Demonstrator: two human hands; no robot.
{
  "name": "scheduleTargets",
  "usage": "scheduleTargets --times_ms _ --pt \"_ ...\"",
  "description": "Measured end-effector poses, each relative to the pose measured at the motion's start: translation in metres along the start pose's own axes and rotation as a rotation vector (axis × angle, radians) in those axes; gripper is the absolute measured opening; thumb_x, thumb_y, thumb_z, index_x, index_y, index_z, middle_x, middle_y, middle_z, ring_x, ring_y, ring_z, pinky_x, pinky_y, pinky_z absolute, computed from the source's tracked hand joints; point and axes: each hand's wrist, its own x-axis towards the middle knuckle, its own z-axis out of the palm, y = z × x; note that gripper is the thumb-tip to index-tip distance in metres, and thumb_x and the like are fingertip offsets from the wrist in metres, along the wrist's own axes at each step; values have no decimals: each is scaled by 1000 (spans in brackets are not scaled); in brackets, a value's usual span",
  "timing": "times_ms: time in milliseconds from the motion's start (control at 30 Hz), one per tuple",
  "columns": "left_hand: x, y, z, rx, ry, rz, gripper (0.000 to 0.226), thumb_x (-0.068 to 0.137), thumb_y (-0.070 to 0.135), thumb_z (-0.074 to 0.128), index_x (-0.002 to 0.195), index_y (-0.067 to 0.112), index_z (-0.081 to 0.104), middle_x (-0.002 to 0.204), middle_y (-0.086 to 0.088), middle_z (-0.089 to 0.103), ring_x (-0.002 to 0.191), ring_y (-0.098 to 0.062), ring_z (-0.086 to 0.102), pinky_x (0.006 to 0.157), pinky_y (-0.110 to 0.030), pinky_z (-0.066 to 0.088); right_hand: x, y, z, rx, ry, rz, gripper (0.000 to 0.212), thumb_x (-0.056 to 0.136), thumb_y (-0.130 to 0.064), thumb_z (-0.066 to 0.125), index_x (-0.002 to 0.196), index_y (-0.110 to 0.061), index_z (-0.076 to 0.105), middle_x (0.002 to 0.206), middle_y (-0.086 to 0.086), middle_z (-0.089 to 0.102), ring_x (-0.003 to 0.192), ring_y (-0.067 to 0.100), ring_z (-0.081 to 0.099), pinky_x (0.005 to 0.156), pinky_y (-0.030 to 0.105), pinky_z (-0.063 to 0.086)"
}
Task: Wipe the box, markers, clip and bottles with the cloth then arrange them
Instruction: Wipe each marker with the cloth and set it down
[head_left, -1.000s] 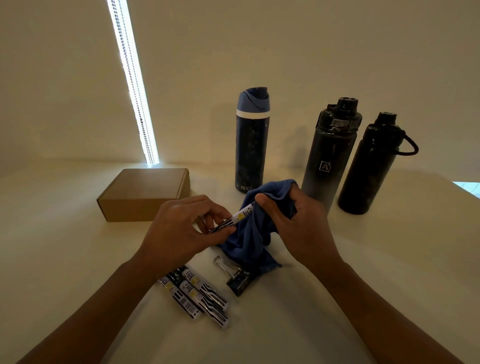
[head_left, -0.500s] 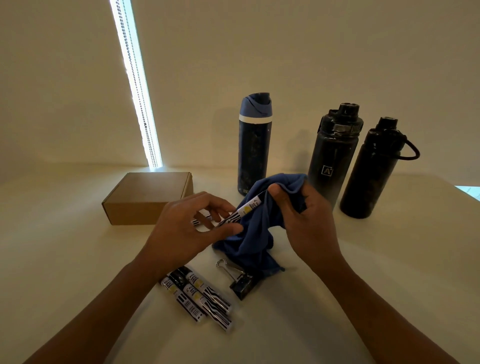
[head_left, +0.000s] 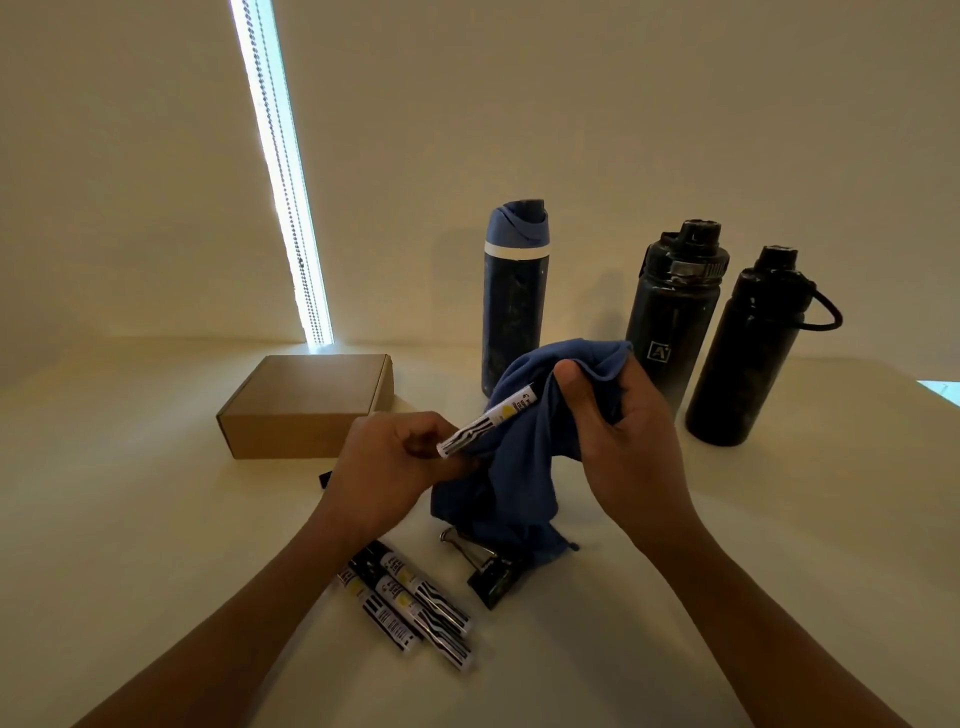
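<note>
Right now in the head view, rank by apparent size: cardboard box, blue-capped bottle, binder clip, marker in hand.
1. cardboard box and blue-capped bottle: look alike in extent, not ranked
2. marker in the left hand
3. binder clip, partly under the cloth

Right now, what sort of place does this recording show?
Probably an indoor room, at a plain pale table set against a bare wall. A narrow window gap with a bead chain lets in daylight. Nothing marks it clearly as home or office.
</note>
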Motion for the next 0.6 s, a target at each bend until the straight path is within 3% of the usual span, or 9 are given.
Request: scheduleTargets --times_ms 100,200,267,367,500,600 --pt "2 -6 -6 -35 35 -31 19 75 18 93 81 26 77 74 11 75 69 -5 72 64 -15 55 -1 5 -1 19 6 39 11 100 -27 58 109 -25 64 98 -14 71 93 7 69 72 27 60" --pt "3 -6 -16 101 52 -26 27 71 38 93 83 34 69 71 12 61 67 -7 59 57 -15 44 -3 10 -2 -32 59 68 14 96 -31 62 108 -22 64 95 -12 71 91 5 69 74 27 60" --pt "4 0 -26 140 65 -26 30 74 55 84 92 39 66 84 14 61 79 -4 58 62 -14 47 -2 13 -5 -82 115 50 14 96 -32 62 105 -21 64 93 -12 70 89 4 67 76 22 58" --pt "3 13 -33 72 133 21 18 90 56 67 96 39 66 96 21 66 92 0 63 69 -15 52 0 16 -8 -89 170 40 9 97 -29 62 102 -22 64 91 -13 69 87 5 67 73 19 55" --pt "-6 20 -22 135 -30 213 26 91 65 66 94 40 73 93 24 65 79 -7 64 60 -14 49 -1 17 -6 -93 163 55 13 95 -33 63 102 -22 65 93 -11 70 90 9 69 77 34 60" --pt "-6 15 -17 163 -81 240 31 87 70 67 97 42 75 94 23 67 78 -10 65 62 -20 52 -2 18 -5 -95 138 64 16 94 -35 65 102 -21 66 93 -9 71 90 10 69 78 36 61"
